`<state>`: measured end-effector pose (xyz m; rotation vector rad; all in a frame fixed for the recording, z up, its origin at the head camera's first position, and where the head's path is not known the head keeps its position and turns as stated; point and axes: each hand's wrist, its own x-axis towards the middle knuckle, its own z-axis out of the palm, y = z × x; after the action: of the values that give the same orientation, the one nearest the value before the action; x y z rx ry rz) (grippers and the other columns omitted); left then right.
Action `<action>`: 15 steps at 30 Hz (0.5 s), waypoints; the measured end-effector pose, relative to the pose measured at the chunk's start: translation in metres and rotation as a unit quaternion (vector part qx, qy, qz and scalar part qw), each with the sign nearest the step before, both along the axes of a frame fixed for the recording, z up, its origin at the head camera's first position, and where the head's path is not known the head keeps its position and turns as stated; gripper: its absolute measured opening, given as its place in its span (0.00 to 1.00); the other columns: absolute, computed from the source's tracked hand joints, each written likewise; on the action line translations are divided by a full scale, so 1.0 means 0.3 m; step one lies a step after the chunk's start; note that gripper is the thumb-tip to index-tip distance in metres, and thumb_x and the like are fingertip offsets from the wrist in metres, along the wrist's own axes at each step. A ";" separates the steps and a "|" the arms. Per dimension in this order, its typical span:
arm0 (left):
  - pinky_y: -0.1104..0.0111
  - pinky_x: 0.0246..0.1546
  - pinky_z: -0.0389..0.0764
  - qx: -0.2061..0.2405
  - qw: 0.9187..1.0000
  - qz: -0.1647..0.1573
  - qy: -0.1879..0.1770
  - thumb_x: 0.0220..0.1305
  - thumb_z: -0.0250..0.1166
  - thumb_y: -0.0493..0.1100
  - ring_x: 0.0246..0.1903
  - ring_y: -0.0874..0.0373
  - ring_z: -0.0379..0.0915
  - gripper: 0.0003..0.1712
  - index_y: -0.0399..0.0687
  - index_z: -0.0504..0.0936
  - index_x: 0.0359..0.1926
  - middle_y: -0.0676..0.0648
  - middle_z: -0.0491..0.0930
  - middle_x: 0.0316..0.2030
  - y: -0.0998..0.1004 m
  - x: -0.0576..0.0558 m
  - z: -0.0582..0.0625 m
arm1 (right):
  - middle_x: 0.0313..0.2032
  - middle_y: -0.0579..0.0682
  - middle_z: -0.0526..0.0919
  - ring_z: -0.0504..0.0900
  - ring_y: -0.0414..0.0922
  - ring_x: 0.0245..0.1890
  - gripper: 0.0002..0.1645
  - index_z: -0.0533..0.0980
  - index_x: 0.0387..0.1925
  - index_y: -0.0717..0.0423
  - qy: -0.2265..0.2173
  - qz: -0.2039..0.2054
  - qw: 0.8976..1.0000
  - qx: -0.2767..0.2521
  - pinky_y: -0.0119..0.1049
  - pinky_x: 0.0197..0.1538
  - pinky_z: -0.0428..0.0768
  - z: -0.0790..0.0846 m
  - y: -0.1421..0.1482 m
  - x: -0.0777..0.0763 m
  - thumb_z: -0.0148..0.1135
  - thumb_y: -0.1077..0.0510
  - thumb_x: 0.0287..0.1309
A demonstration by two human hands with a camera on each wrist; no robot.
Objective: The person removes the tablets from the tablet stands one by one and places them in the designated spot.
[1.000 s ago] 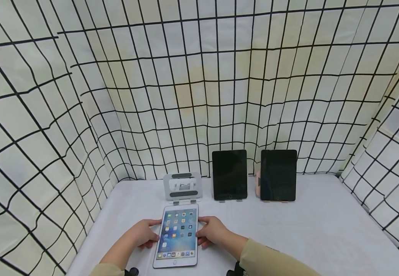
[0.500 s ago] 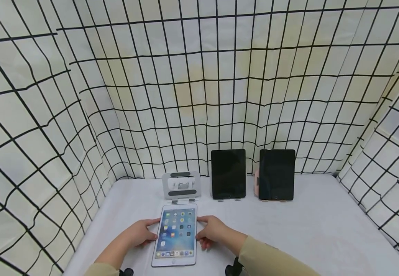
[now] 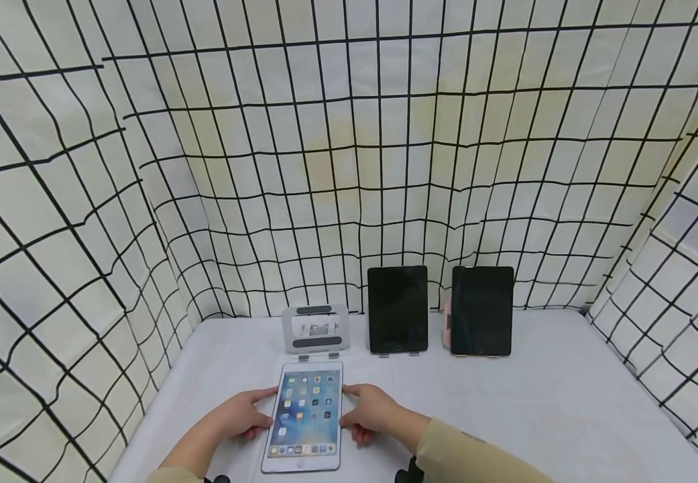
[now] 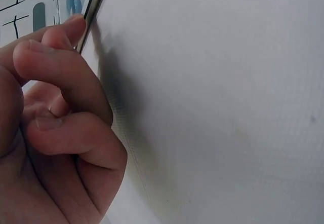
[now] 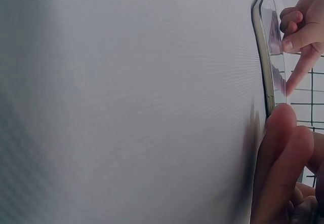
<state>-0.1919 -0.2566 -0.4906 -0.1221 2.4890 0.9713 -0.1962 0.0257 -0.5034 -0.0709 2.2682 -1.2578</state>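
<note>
Little has moved over the last half second: everything sits slightly lower in the head view, while the white tablet and both hands keep their places relative to the tablet stand beyond. That tablet lies face up at the near left of the white tablecloth, turned lengthwise toward the person, its lit home screen showing rows of app icons above a dock. The left hand touches its left edge with thumb and forefinger set wide apart; the right hand does likewise on the right edge. Each hand's remaining fingers are curled in; whether either grips or only presses, I cannot tell. Just past the tablet's far edge stands the light grey stand, with two dark pads and small clips at its foot. Farther right, a black-screened tablet stands upright, and right of it another dark tablet leans before a pink stand. White walls with black grid lines rise behind.
</note>
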 end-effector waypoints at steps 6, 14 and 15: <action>0.73 0.16 0.61 0.007 1.000 -0.001 0.004 0.58 0.71 0.40 0.13 0.63 0.64 0.40 0.47 0.68 0.71 0.50 0.75 0.15 0.003 0.010 -0.005 | 0.15 0.52 0.81 0.75 0.41 0.10 0.42 0.71 0.68 0.49 0.004 0.003 1.000 0.004 0.29 0.15 0.72 -0.016 0.001 0.002 0.76 0.58 0.51; 0.72 0.15 0.61 0.017 1.000 0.012 -0.003 0.60 0.69 0.42 0.13 0.62 0.63 0.39 0.47 0.67 0.72 0.50 0.74 0.16 0.007 0.006 -0.005 | 0.15 0.51 0.79 0.76 0.42 0.11 0.41 0.72 0.67 0.46 0.032 0.007 0.998 0.044 0.29 0.17 0.72 -0.009 0.005 0.007 0.76 0.55 0.51; 0.72 0.15 0.61 0.020 1.000 0.011 -0.002 0.61 0.68 0.43 0.13 0.61 0.63 0.38 0.46 0.67 0.71 0.50 0.74 0.16 0.008 0.006 -0.008 | 0.15 0.50 0.78 0.75 0.42 0.11 0.41 0.72 0.67 0.45 0.034 0.006 0.998 0.047 0.29 0.17 0.72 -0.009 0.007 0.008 0.76 0.55 0.51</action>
<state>-0.1902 -0.2541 -0.4930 -0.1398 2.4678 1.0280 -0.1938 0.0280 -0.5060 -0.0943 2.3771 -1.1570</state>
